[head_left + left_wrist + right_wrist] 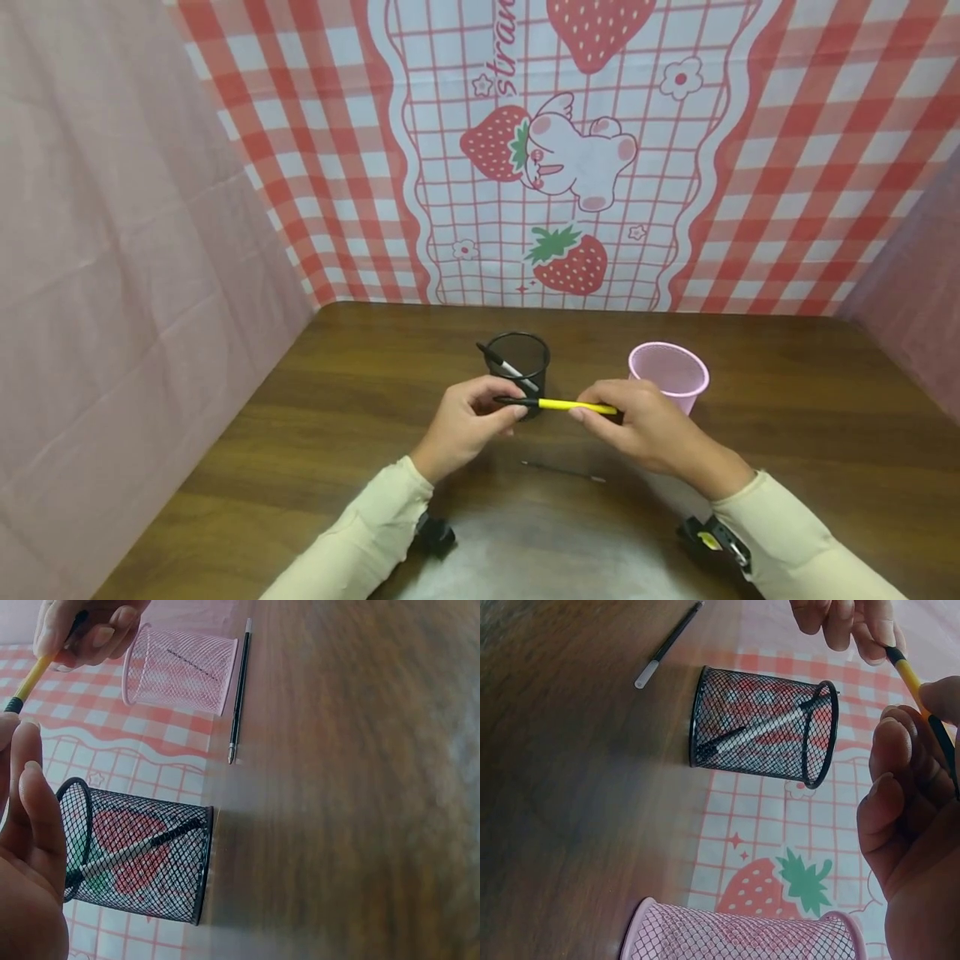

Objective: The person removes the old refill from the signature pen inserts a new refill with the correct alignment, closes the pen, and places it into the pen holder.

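Note:
In the head view, a yellow pen (558, 405) with black ends is held level between both hands above the table. My left hand (468, 421) pinches its black end with thumb and fingertips. The other end is gripped by my right hand (652, 425), which partly covers it. Just beyond the left hand stands a black mesh pen cup (142, 855), with a white-and-black pen (120, 860) leaning inside. Behind the right hand is a pink mesh cup (686, 402). A thin dark ink refill (240, 694) with a pale end lies on the table below the hands.
The brown wooden table (300, 433) ends at a red-and-white checked cloth (330, 167) with strawberry prints. A pale pink cloth (135, 250) hangs along the left side. In the left wrist view, a thin dark line shows through the pink mesh.

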### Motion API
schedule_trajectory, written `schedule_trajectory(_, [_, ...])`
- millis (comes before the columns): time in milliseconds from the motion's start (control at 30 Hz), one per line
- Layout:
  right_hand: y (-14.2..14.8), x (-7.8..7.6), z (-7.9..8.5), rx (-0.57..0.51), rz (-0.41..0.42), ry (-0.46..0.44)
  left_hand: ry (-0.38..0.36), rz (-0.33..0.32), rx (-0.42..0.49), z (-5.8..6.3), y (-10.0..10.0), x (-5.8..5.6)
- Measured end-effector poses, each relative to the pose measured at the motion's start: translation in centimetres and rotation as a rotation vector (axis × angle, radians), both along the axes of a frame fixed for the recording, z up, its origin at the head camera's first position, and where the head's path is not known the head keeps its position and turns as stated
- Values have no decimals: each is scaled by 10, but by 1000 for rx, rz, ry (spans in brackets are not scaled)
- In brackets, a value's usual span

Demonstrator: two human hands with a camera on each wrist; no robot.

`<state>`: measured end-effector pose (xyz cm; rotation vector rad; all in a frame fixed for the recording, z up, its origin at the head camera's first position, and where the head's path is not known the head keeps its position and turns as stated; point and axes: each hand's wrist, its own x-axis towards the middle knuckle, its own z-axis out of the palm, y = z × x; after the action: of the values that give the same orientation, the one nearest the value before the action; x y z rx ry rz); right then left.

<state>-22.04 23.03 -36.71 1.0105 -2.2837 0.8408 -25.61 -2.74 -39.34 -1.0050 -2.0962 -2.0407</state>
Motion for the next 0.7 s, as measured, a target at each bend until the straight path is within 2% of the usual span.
schedule_trajectory(267, [-1,1,0,11,-13,-29,10,-5,26,-2,-1,0])
schedule_trajectory(533, [-2,0,0,-11,-19,4,-11,-84,-2,-2,-3,-3])
schedule_trajectory(700, [-2,1,1,-27,-10,14,-32,-99,-11,-2,-3,-4])
